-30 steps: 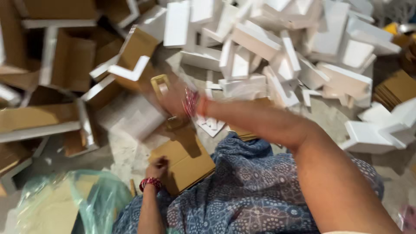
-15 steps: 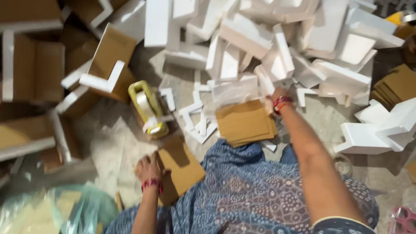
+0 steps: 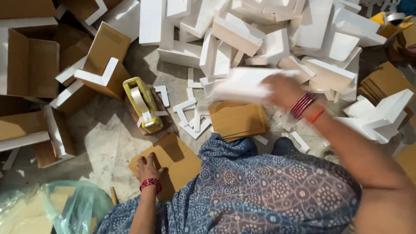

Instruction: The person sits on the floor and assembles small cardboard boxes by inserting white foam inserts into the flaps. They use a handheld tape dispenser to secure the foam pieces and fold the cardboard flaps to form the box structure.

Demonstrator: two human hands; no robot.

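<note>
White foam piece (image 3: 242, 84), blurred, is gripped in the right hand (image 3: 281, 89) above the floor (image 3: 108, 138), over the near edge of a heap of white foam blocks (image 3: 268, 30) that fills the far side of the floor. Red bangles (image 3: 303, 105) circle the right wrist. Directly below the held piece lies a stack of flat cardboard sheets (image 3: 237, 120), touching the hem of a blue patterned garment (image 3: 260, 186). Small L-shaped foam offcuts (image 3: 190, 115) lie just left of that stack. Left hand (image 3: 147, 167), fingers curled and pressed down, rests on a flattened cardboard box (image 3: 180, 158) lying on the floor beside the person's lap; it clasps nothing. A yellow tape dispenser (image 3: 143, 104) sits on the floor beyond this box, near the offcuts. Open cardboard boxes with foam corner pieces (image 3: 99, 69) occupy the far left of the floor. A pale green plastic bag (image 3: 65, 208) lies at the near left corner. Further cardboard sheets (image 3: 385, 84) are stacked at the right edge.
</note>
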